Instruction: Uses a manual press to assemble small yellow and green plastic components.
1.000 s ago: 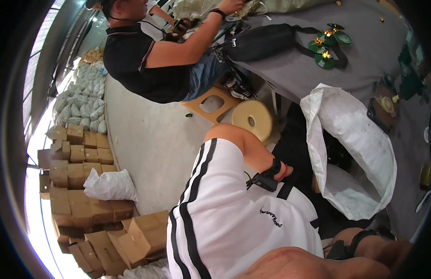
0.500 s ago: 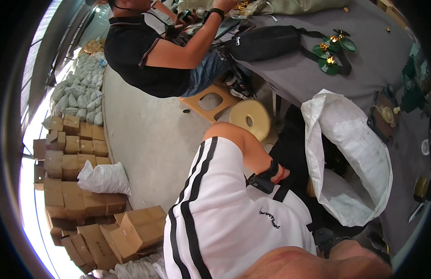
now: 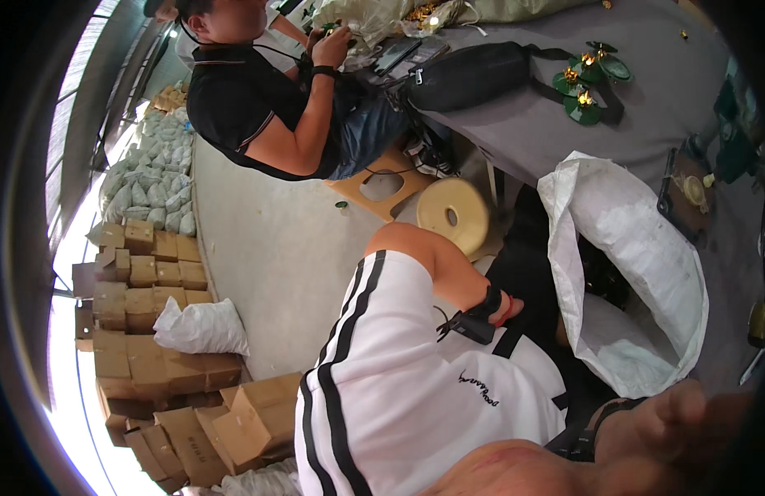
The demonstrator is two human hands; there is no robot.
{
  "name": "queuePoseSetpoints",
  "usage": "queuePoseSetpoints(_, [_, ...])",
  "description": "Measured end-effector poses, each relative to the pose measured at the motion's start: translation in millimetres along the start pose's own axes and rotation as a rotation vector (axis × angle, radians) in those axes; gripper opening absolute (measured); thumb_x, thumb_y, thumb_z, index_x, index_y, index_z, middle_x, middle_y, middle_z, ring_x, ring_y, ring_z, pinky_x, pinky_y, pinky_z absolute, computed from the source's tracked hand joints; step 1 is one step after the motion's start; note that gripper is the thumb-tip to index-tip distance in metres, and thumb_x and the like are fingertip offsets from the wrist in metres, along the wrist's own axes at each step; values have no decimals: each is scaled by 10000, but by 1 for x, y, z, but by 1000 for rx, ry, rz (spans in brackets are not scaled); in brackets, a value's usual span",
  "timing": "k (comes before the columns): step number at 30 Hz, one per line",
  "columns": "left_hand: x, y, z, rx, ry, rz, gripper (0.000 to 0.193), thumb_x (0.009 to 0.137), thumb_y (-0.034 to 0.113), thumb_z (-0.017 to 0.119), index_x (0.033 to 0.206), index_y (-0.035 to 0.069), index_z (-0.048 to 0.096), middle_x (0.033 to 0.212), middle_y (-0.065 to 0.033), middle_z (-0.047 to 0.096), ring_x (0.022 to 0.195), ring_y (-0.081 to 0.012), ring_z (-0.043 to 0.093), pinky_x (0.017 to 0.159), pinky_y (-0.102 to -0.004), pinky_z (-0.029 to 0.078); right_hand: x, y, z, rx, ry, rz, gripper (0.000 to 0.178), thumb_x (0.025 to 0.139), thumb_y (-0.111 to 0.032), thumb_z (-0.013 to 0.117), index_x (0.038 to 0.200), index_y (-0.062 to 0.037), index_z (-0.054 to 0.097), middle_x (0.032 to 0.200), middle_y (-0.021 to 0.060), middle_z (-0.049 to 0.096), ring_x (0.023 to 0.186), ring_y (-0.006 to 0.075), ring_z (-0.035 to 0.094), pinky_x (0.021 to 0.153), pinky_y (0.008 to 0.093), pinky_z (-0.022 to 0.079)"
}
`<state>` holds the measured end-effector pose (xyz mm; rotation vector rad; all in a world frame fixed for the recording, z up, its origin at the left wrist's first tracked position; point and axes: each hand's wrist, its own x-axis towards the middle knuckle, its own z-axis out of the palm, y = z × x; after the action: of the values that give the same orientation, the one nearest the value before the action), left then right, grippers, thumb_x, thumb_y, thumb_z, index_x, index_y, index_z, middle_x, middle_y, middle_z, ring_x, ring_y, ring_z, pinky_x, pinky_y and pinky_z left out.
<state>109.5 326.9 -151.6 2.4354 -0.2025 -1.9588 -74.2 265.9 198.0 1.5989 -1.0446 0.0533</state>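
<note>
My left hand (image 3: 510, 311), with a black band and a red bracelet at its wrist, lies low against my dark trousers, near a large white woven sack (image 3: 647, 207). Its fingers are mostly hidden. At the lower right, my right hand (image 3: 680, 422) is raised by the sack's lower edge, blurred and dark, so any hold cannot be made out. Dark pieces (image 3: 601, 277) show inside the gaping sack. Several green discs with gold flower-shaped tops (image 3: 584, 106) rest on the grey-covered table (image 3: 498, 124), apart from both hands.
Across the table corner a co-worker in a black shirt (image 3: 250, 107) handles something small and green. A black bag (image 3: 473, 76) lies on the table. Yellow stools (image 3: 453, 217) stand below it. Cardboard boxes (image 3: 163, 364) and filled sacks (image 3: 151, 178) are stacked at left.
My right hand has risen from the lower edge toward the table side. The co-worker's hands have drawn in closer to their body. My left hand stays about where it was.
</note>
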Motion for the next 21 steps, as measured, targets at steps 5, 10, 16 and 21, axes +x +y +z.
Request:
queuePoseSetpoints(5, [-3, 12, 2, 64, 74, -139, 724, 809, 423, 508, 1426, 83, 340, 1490, -118, 305, 1369, -273, 277, 1104, -387, 242, -2, 11, 4, 437, -17, -37, 294, 977, -290, 390, 1044, -19, 483, 1098, 75, 518, 948, 204, 536, 839, 286, 436])
queuePoseSetpoints(10, [-11, 15, -3, 52, 70, -141, 732, 806, 421, 513, 1429, 80, 333, 1489, -121, 302, 1371, -275, 271, 1108, -383, 234, -2, 18, 9, 886, -26, -71, 290, 977, -284, 391, 1029, -12, 478, 1079, 75, 517, 932, 194, 539, 821, 264, 442])
queuePoseSetpoints(16, [-30, 19, -3, 58, 96, -140, 744, 799, 418, 520, 1429, 73, 328, 1483, -127, 313, 1373, -284, 268, 1114, -389, 225, -2, 28, 15, 1441, -18, -125, 287, 977, -277, 392, 1011, -4, 473, 1056, 75, 516, 913, 181, 543, 799, 239, 450])
queuePoseSetpoints(21, [-17, 16, 0, 77, 82, -117, 752, 795, 427, 523, 1427, 68, 329, 1481, -134, 315, 1374, -288, 268, 1113, -393, 230, -6, 41, 18, 1885, -24, -151, 285, 977, -270, 392, 997, 4, 468, 1037, 76, 515, 896, 171, 547, 781, 217, 456])
